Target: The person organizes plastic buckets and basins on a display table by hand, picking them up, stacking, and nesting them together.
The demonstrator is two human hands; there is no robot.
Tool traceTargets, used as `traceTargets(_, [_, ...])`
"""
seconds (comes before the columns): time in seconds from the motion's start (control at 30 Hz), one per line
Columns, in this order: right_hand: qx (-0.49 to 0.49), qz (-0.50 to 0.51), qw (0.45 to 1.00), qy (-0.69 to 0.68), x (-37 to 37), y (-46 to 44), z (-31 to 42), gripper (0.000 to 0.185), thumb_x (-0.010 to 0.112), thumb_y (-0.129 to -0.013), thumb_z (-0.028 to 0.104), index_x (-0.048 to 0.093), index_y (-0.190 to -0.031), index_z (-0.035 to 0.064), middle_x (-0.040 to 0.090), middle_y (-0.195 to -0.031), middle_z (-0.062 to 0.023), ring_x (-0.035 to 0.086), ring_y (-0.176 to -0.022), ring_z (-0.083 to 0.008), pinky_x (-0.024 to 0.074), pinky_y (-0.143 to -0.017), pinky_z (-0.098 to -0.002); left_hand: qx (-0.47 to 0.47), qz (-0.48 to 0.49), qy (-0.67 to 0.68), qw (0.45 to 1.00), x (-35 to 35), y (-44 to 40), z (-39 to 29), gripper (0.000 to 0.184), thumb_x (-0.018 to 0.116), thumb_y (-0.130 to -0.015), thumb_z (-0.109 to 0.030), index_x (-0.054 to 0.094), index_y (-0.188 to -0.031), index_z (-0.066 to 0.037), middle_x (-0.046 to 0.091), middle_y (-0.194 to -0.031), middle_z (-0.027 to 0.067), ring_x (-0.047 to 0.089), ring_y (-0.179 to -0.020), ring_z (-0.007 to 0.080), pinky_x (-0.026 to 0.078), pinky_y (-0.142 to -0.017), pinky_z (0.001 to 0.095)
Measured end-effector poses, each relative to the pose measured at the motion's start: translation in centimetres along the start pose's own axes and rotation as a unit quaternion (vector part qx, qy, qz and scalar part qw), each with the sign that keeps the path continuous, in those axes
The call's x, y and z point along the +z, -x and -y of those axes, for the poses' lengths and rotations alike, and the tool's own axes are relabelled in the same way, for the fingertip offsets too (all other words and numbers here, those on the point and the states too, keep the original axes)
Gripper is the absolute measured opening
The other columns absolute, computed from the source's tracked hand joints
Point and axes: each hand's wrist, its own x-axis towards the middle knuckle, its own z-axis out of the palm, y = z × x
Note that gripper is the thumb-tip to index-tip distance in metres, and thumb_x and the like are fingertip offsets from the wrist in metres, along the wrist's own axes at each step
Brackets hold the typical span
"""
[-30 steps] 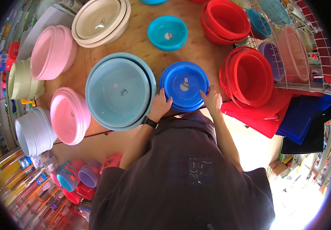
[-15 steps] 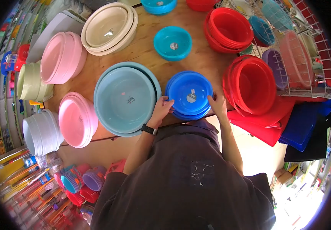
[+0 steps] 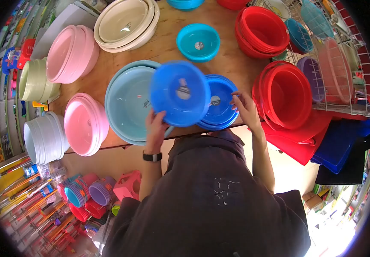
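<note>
Over the pale basin's [image 3: 127, 107] right side, the left hand [image 3: 155, 130] is clamped on the near-left rim of the raised bowl [image 3: 177, 105]; a firm pinch should keep it from tipping. The bowl overlaps the blue stack [image 3: 222, 109] in view, so clearing that rim matters. The right hand [image 3: 248, 109] is at the stack's right rim, whether gripping I cannot tell; light steadying there, clear of the red tubs [image 3: 287, 97], would help.

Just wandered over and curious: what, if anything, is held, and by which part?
The left hand holds a blue basin by its lower-left rim. The right hand is at the blue stack; whether it grips cannot be told.
</note>
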Motion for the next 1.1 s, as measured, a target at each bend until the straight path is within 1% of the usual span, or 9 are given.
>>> traceTargets(0.03, [0.014,-0.018,0.997,0.071,-0.5,-0.2,-1.8,0.034,0.06,-0.093,0.029,0.059,-0.112,0.0009,0.068,-0.084,-0.0122,0.067,-0.077,-0.0214,0.052,-0.067,-0.0331,0.026,-0.052,0.035,0.998,-0.5,0.4,-0.9,0.034,0.057,-0.09,-0.008,0.05,-0.123,-0.004,0.064,-0.095,0.0055,0.062,-0.073,0.0127,0.051,-0.059,0.0252])
traceTargets(0.2, [0.095,-0.057,0.938,0.328,-0.4,-0.8,-6.4,0.044,0.07,-0.082,0.037,0.059,-0.106,0.0025,0.068,-0.088,-0.0197,0.067,-0.083,-0.0379,0.0524,-0.074,-0.0471,0.115,-0.206,-0.075,0.969,-9.4,-0.4,-1.4,0.024,0.055,-0.091,-0.009,0.051,-0.114,-0.003,0.061,-0.092,0.0059,0.057,-0.066,0.0115,0.048,-0.054,0.023])
traceTargets(0.3, [0.103,-0.089,0.9,0.413,0.7,-0.5,-6.3,0.043,0.072,-0.08,0.038,0.059,-0.102,0.0038,0.068,-0.089,-0.0186,0.067,-0.083,-0.039,0.0521,-0.075,-0.0485,0.12,-0.25,-0.219,0.935,-14.6,-2.3,0.3,0.021,0.055,-0.091,-0.009,0.051,-0.111,-0.002,0.06,-0.093,0.0068,0.057,-0.065,0.0121,0.048,-0.051,0.0226])
traceTargets(0.4, [0.136,-0.082,0.892,0.422,1.1,-1.0,-7.0,0.042,0.072,-0.079,0.035,0.059,-0.102,0.0035,0.068,-0.09,-0.0198,0.067,-0.084,-0.0394,0.052,-0.075,-0.049,0.122,-0.272,-0.265,0.917,-16.2,-3.6,1.7,0.019,0.055,-0.09,-0.009,0.05,-0.107,-0.002,0.059,-0.092,0.0076,0.058,-0.065,0.0133,0.048,-0.05,0.0233])
traceTargets(0.5, [0.126,-0.102,0.888,0.431,1.3,-1.2,-7.1,0.04,0.071,-0.079,0.033,0.059,-0.102,0.003,0.068,-0.089,-0.0211,0.066,-0.084,-0.0403,0.0519,-0.075,-0.0495,0.033,-0.307,-0.229,0.923,-16.0,-4.7,2.6,0.02,0.054,-0.089,-0.007,0.049,-0.107,-0.002,0.059,-0.094,0.0092,0.059,-0.066,0.0149,0.05,-0.051,0.0257])
traceTargets(0.93, [0.001,-0.104,0.951,0.29,0.6,-1.1,-5.5,0.033,0.066,-0.077,0.022,0.063,-0.099,-0.0015,0.067,-0.083,-0.0232,0.067,-0.077,-0.0382,0.0519,-0.069,-0.0453,-0.001,-0.277,-0.259,0.925,-16.0,-6.6,4.5,0.037,0.055,-0.085,-0.009,0.046,-0.119,0.001,0.06,-0.103,0.0131,0.063,-0.076,0.0201,0.051,-0.052,0.0294])
traceTargets(1.0, [0.032,-0.107,0.968,0.224,-0.2,-1.2,-5.2,0.031,0.067,-0.077,0.019,0.063,-0.098,-0.0029,0.067,-0.08,-0.0214,0.068,-0.072,-0.0323,0.0521,-0.066,-0.0416,-0.025,-0.276,-0.272,0.921,-16.0,-6.9,4.5,0.043,0.056,-0.085,-0.01,0.045,-0.123,0.003,0.06,-0.106,0.0148,0.064,-0.081,0.0216,0.053,-0.058,0.0313])
traceTargets(1.07, [0.076,-0.092,0.984,0.132,-0.7,-0.8,-3.1,0.025,0.068,-0.081,0.015,0.062,-0.096,-0.0039,0.064,-0.073,-0.0139,0.064,-0.062,-0.0179,0.0501,-0.057,-0.0314,0.036,-0.292,-0.421,0.858,-17.7,-7.9,5.7,0.048,0.058,-0.085,-0.014,0.043,-0.127,0.004,0.061,-0.105,0.016,0.064,-0.086,0.022,0.053,-0.066,0.0331])
traceTargets(1.1, [0.062,-0.082,0.992,0.078,-0.8,-0.7,-2.1,0.022,0.067,-0.083,0.014,0.062,-0.095,-0.0035,0.063,-0.072,-0.0115,0.062,-0.061,-0.0155,0.0487,-0.055,-0.0294,0.064,-0.297,-0.492,0.816,-18.5,-8.2,6.2,0.051,0.059,-0.085,-0.015,0.042,-0.129,0.005,0.061,-0.105,0.0167,0.064,-0.089,0.0222,0.053,-0.071,0.034])
